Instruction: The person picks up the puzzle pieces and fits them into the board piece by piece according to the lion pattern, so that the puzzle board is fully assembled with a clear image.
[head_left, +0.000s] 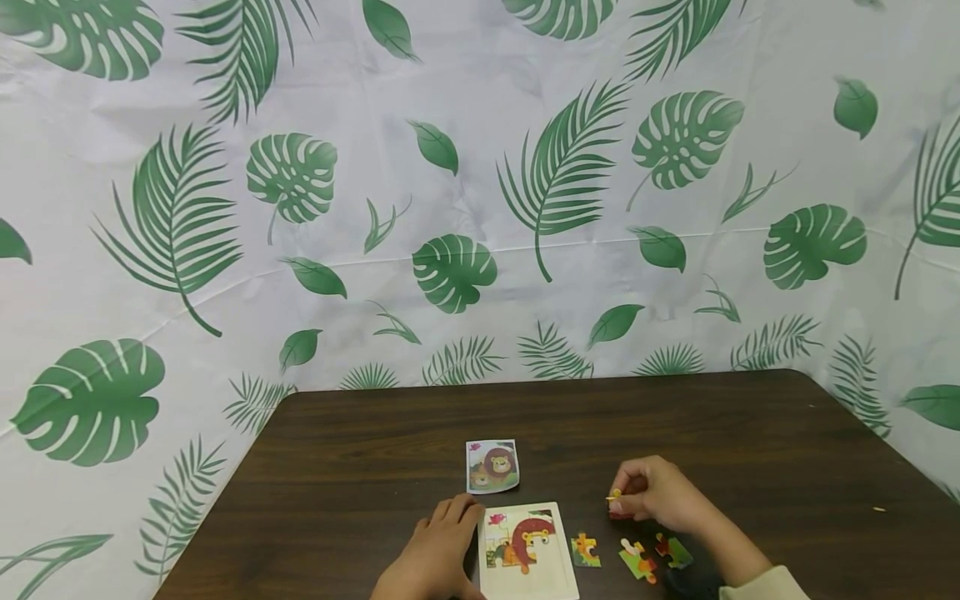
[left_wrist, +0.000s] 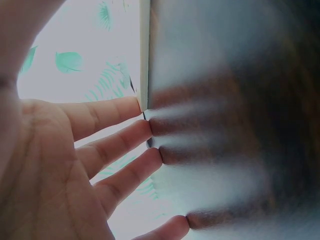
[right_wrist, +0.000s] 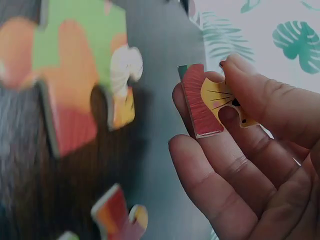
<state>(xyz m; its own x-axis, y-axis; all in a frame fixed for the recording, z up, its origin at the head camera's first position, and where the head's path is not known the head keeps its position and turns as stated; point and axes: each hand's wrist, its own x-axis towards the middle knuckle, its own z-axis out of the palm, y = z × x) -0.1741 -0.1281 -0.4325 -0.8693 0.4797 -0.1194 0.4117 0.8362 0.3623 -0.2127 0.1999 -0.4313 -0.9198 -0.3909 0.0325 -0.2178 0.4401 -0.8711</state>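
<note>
In the head view my left hand (head_left: pixel 437 546) lies on the table at the left side of a pale wooden puzzle board (head_left: pixel 528 586), fingers extended. The left wrist view shows its fairly straight fingertips (left_wrist: pixel 155 156) on the tabletop, one touching the board's edge. The board holds part of a lion picture, with bare wood at its right. To the right, my right hand (head_left: pixel 663 497) pinches a puzzle piece (right_wrist: pixel 202 102) between thumb and fingers, raised off the table. This piece is dark red and yellow, with whisker lines. Its far edge is behind the thumb.
Three loose puzzle pieces lie right of the board: an orange one (head_left: pixel 585 550), a green and orange one (head_left: pixel 637 562) and a green and red one (head_left: pixel 674 550). Behind the board lies a lion picture card (head_left: pixel 492 467). A leaf-patterned cloth (head_left: pixel 450 200) hangs behind the dark table (head_left: pixel 360 450).
</note>
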